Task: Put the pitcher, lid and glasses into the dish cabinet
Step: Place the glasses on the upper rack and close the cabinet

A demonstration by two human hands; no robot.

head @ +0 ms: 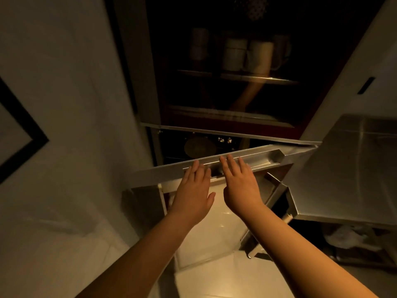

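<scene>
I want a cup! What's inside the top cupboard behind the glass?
Pale mugs stand in a row on the upper shelf. It's dark, and reflections hide whatever sits lower.

A stainless steel table (352, 168) is standing at the right, its top catching the dim light — something pale and crumpled (348, 235) is lying on the shelf beneath it, too dark to identify. A black-framed picture (19, 134) is hanging on the pale wall (64, 82) at the left. Glossy light floor tiles (214, 233) are reflecting a warm glow below.
</scene>
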